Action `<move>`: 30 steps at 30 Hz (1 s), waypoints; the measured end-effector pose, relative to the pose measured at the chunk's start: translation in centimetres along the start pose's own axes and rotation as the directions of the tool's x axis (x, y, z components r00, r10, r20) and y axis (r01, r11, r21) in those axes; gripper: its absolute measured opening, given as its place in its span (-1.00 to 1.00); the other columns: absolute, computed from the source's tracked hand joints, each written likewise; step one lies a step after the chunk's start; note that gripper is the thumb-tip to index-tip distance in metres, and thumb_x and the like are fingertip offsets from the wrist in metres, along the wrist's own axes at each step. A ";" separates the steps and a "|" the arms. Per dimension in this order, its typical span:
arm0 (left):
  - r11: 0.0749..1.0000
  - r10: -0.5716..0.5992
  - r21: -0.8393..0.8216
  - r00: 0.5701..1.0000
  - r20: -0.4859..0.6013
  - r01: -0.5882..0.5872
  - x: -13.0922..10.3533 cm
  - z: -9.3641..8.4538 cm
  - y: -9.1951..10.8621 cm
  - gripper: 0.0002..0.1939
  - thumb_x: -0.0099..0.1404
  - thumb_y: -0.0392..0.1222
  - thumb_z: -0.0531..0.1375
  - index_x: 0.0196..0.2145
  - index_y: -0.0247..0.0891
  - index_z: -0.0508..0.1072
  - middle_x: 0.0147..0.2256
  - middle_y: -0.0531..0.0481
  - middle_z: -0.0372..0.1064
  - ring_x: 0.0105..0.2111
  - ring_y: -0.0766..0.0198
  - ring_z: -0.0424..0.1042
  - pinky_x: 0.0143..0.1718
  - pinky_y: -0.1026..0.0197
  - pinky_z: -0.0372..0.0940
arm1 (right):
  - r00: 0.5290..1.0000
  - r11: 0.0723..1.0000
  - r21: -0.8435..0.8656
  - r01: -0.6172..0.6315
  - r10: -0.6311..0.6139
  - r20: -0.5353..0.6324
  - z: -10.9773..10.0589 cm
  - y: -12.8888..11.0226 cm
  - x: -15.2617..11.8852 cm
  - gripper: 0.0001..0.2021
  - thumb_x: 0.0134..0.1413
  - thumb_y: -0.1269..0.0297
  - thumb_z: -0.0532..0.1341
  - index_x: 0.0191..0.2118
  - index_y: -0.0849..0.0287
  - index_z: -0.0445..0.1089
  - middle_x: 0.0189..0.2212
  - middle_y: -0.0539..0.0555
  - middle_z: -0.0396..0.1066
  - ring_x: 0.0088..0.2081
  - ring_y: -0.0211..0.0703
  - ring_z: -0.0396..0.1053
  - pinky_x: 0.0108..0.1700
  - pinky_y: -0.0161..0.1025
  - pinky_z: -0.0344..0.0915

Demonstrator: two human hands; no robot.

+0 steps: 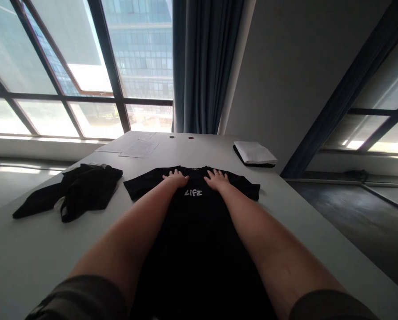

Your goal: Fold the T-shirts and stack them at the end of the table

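A black T-shirt point(199, 231) with white lettering on its chest lies spread out on the white table, its collar at the far end and its sleeves out to both sides. My left hand point(176, 178) rests flat on the shirt's left shoulder area, fingers spread. On the opposite shoulder, my right hand point(217, 179) lies palm down, its fingers also apart. Neither hand grips the cloth. Both forearms reach across the shirt and cover parts of its sides.
Left of the shirt, a crumpled black garment point(85, 191) lies on the white table point(199, 151). Folded white cloth point(255, 152) sits on something black at the far right. Paper sheets point(138, 148) lie at the back left. A blue curtain point(207, 66) hangs beyond the table.
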State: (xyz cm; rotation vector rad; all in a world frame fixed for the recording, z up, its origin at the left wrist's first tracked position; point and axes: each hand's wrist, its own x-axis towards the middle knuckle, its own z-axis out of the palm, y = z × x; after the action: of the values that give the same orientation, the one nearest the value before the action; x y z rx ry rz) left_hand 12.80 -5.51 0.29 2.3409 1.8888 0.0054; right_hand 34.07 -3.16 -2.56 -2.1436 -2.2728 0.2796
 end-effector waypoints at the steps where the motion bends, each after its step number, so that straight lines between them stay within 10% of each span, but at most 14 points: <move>1: 0.998 -0.068 -0.005 0.998 0.000 0.068 0.9 0.7 -0.3 -0.23 0.48 0.22 -0.21 0.46 -0.23 0.09 0.44 -0.41 -0.07 0.42 -0.42 -0.07 0.22 -0.60 -0.02 | 1.000 1.000 0.011 -0.029 0.029 0.010 0.2 0.1 0.6 -0.27 0.42 -0.19 -0.17 0.54 0.04 -0.16 0.54 0.20 -0.31 0.51 0.22 -0.31 0.44 0.27 -0.33; 5: 0.972 -0.226 -0.069 0.973 -0.044 0.223 3.3 2.9 -1.7 -0.18 0.42 0.33 -0.22 0.51 -0.05 -0.06 0.52 -0.11 -0.32 0.48 -0.30 -0.34 0.32 -0.58 -0.28 | 0.997 0.996 0.049 -0.074 0.074 0.003 0.5 0.6 2.0 -0.25 0.39 -0.24 -0.17 0.54 -0.02 -0.17 0.55 0.14 -0.36 0.52 0.21 -0.37 0.44 0.27 -0.41; 17: 0.996 -0.086 -0.025 0.985 -0.151 0.083 4.4 2.8 -2.6 -0.29 0.47 0.18 -0.16 0.44 -0.16 0.13 0.52 -0.07 -0.30 0.49 -0.07 -0.28 0.42 -0.33 -0.26 | 0.995 0.998 0.062 -0.006 0.013 -0.101 0.7 1.5 3.7 -0.33 0.43 -0.09 -0.12 0.50 0.09 0.00 0.52 0.18 -0.19 0.50 0.21 -0.25 0.44 0.33 -0.36; 22: 0.995 -0.091 -0.045 0.996 -0.007 0.090 4.2 2.7 -3.2 -0.18 0.45 0.28 -0.17 0.50 -0.19 -0.05 0.51 -0.11 -0.30 0.49 -0.08 -0.28 0.42 -0.33 -0.29 | 0.982 0.983 0.049 0.177 -0.172 -0.082 0.9 2.2 4.0 -0.33 0.42 -0.03 -0.06 0.49 0.21 0.03 0.51 0.22 -0.13 0.50 0.06 -0.19 0.47 0.03 -0.22; 30: 0.978 -0.193 -0.067 0.979 0.072 0.197 6.9 2.5 -3.2 -0.03 0.33 0.47 -0.12 0.52 -0.04 -0.17 0.52 -0.02 -0.45 0.48 -0.29 -0.49 0.32 -0.58 -0.30 | 1.000 0.999 0.047 0.000 0.000 0.006 0.7 1.0 5.5 -0.22 0.40 -0.20 -0.17 0.55 0.12 -0.21 0.55 0.09 -0.38 0.53 0.07 -0.38 0.47 0.17 -0.39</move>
State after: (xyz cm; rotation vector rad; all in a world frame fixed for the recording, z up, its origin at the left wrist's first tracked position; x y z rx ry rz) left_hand 11.35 1.65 -3.12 2.0738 2.0408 -0.0201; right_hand 34.64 2.23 -4.07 -2.1232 -2.2459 0.3364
